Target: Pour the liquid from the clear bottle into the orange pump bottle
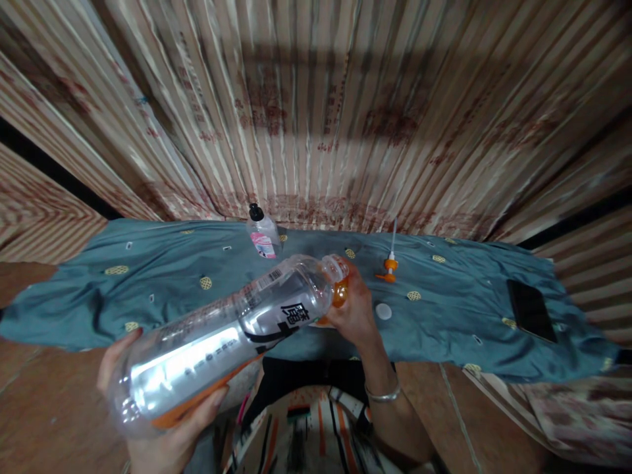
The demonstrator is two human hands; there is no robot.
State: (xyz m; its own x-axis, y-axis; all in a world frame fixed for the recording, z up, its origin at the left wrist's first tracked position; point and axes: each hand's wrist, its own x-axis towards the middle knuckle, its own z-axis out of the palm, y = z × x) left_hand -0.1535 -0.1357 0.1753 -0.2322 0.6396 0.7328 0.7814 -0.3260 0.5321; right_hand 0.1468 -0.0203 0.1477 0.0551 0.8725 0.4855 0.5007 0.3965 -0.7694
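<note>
A large clear plastic bottle [232, 336] with a silver label and dark lettering lies tilted across the view, its neck toward the upper right. My left hand [162, 421] supports its broad base end, fingers wrapped round both sides. At the mouth of this bottle, my right hand [356, 306] closes round the neck of an orange bottle [340, 294]. The two necks are close together; whether they touch I cannot tell. Most of the orange bottle is hidden behind the clear one and my hand. A white round cap [384, 311] lies just right of my right hand.
Behind, a clear bottle with a black top and pink label [264, 237] stands on the teal cloth [162, 263]. An orange pump head with a white tube [390, 264] lies to the right. A dark phone or tablet [532, 311] rests at far right. Striped curtains [316, 131] hang behind.
</note>
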